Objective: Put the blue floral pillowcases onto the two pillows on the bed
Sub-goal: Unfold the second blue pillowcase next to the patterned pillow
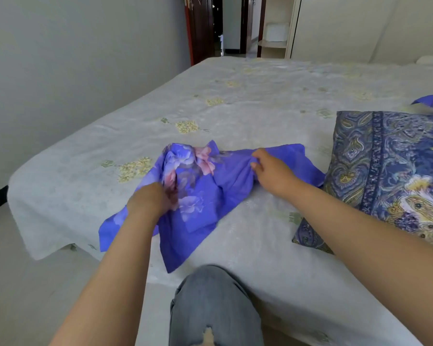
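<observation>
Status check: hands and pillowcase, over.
Left hand and right hand both gripping crumpled blue floral pillowcase on bed. Paisley-patterned blue pillow alongside, uncovered. Nothing obstructing.

Soft even daylight, slight blur, edges bowed.

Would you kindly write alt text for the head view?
Both hands, left hand and right hand, grip a crumpled blue floral pillowcase on a pale bedsheet. A paisley pillow lies to the right.
</observation>
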`<state>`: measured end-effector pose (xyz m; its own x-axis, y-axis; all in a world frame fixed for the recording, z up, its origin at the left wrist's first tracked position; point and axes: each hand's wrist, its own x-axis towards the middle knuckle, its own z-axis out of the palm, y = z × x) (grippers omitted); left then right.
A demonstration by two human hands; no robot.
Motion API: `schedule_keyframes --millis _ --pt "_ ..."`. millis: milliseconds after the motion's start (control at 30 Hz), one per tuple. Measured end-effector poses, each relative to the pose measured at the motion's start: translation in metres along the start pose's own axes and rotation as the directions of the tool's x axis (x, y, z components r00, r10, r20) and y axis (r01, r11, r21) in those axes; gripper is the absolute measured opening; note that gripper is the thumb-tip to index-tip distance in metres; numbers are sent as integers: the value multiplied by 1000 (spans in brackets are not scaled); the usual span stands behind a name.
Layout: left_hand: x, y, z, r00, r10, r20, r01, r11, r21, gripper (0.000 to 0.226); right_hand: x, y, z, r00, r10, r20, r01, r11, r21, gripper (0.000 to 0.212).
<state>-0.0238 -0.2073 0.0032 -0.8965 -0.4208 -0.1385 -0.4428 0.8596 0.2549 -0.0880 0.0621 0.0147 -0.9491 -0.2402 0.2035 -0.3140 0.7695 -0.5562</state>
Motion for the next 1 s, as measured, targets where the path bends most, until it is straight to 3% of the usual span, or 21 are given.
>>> schedule_keyframes --millis 67,133,200,233,267,300,333,367,400,467,533,567,633,733,767,800,833,867,900,933,1000 --pt "-2 6 -5 962 0 -274 -33 993 -115 28 2 -11 -12 972 101 -210 -47 967 251 17" --pt "-4 6 -12 855 -82 -512 -121 928 -351 24 5 -24 -36 979 126 -158 -80 960 268 25" --pt "0 6 -23 856 -205 -474 -228 673 -704 22 -2 -39 -64 959 -4 283 -55 978 202 34" --pt "-4 7 -33 905 -176 -387 -248 522 -816 20 -7 -45 -76 844 -51 534 -40 987 158 32" --pt "-3 7 -39 953 -37 -300 -251 458 -853 17 -11 -49 -85 697 -64 714 -21 994 110 23" --pt "-4 8 -44 956 191 -224 -289 473 -832 16 -14 -50 -91 596 -49 802 -13 997 70 14" --pt "-7 9 -49 883 456 -111 -376 547 -748 14 -14 -51 -93 582 -37 812 -30 997 67 11" --pt "-9 13 -49 752 657 59 -490 616 -616 15 -12 -52 -96 649 -40 760 -75 990 116 13" --pt "-10 16 -45 643 728 237 -583 667 -465 17 -5 -50 -96 749 -23 663 -177 956 233 15" --pt "-15 23 -37 581 634 510 -615 753 -234 24 11 -44 -104 862 88 500 -383 758 528 14" --pt "-13 26 -37 585 535 610 -590 797 -133 25 26 -33 -117 830 151 536 -515 575 636 9" --pt "-10 27 -40 603 512 612 -582 807 -102 21 28 -30 -122 799 132 586 -550 554 625 20" --pt "5 25 -52 704 480 523 -566 824 5 12 29 -18 -134 695 73 715 -574 655 491 51" --pt "38 30 -65 892 404 202 -424 904 64 18 30 -16 -149 546 119 829 -492 847 203 65" --pt "50 33 -69 927 367 74 -366 930 -30 19 33 -20 -154 567 201 799 -431 899 80 63" --pt "62 36 -75 947 312 -76 -320 930 -178 20 38 -25 -158 688 292 665 -354 934 -44 57" --pt "73 39 -83 946 214 -242 -293 884 -365 22 47 -28 -161 855 324 404 -291 946 -142 44" --pt "80 41 -94 916 74 -394 -299 779 -551 24 56 -31 -163 969 248 19 -241 953 -182 33" --pt "86 44 -108 863 -57 -502 -348 653 -673 25 59 -37 -169 916 174 -363 -231 966 -120 26" --pt "88 47 -122 819 -125 -560 -414 547 -728 26 59 -44 -174 781 135 -610 -173 985 -3 24" --pt "94 53 -151 784 -169 -598 -503 393 -770 25 53 -58 -183 609 64 -790 3 996 84 29"
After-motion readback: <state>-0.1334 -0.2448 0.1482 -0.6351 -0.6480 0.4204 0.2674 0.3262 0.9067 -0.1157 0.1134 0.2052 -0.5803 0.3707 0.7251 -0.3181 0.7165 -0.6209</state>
